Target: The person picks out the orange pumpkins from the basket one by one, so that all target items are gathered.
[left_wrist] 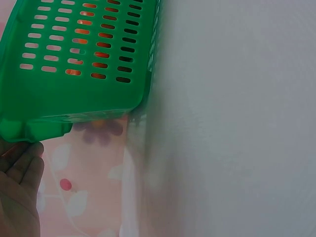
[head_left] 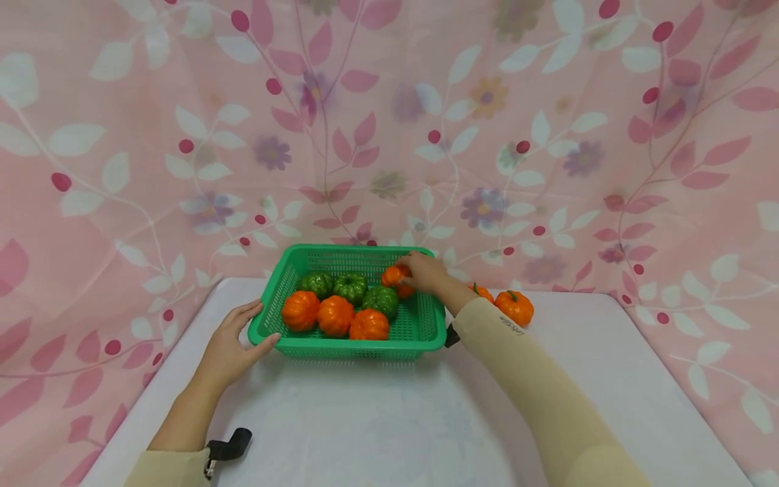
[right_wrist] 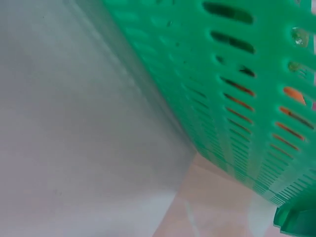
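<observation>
Our right hand (head_left: 424, 272) reaches into the far right corner of a green plastic basket (head_left: 348, 343), its fingers curled down to pinch an orange pumpkin (head_left: 392, 276). More orange shows just beneath the fingers; we cannot tell whether it is the same pumpkin or a second one. Our left hand (head_left: 228, 348) is spread at the basket's left end, the fingers nearly straight against the rim and the thumb apart from them, touching the near left corner. In the left wrist view those fingertips meet the underside of the rim.

Inside the basket, three ribbed orange pumpkins (head_left: 335, 316) line up along the near side, towards the left and middle. Behind them sit three mottled green pumpkins (head_left: 349, 287), two at the back and one nearer our right hand. Outside, to the right of the basket, two more orange pumpkins (head_left: 514, 308) with green stems rest close together, one partly hidden by our forearm.

Both sleeves (head_left: 517, 365) are beige, and a black device (head_left: 230, 445) shows at our left wrist. The basket stands on a white-covered table (head_left: 365, 419), before a pink curtain (head_left: 389, 135) patterned with leaves, berries and flowers.
</observation>
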Demonstrator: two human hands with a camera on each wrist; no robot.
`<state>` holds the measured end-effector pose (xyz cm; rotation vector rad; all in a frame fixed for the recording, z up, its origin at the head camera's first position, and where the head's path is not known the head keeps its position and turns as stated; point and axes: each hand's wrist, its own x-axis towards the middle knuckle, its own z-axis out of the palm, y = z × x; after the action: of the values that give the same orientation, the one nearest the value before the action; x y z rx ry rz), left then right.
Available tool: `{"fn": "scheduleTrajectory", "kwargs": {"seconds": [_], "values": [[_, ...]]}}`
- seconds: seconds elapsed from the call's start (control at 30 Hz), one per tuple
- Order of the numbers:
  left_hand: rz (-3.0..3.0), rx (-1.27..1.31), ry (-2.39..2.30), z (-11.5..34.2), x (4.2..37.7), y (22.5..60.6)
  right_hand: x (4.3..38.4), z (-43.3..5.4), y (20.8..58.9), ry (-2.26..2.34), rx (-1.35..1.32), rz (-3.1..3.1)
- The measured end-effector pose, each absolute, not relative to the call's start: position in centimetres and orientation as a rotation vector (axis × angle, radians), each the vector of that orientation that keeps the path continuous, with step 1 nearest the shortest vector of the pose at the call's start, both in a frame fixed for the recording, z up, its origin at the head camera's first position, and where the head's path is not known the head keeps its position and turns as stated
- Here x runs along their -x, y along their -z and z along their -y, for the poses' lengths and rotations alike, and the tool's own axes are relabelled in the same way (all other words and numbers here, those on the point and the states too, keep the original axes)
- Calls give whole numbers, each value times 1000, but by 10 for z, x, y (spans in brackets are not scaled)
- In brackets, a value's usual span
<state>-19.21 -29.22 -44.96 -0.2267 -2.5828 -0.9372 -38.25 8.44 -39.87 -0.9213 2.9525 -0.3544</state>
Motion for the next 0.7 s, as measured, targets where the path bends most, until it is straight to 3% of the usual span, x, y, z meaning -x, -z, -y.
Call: {"fn": "scheduleTrajectory", "kwargs": {"seconds": [0.7], "values": [[2580,227,925,293,193,451,354,-120,373,1044,865,-3039]]}}
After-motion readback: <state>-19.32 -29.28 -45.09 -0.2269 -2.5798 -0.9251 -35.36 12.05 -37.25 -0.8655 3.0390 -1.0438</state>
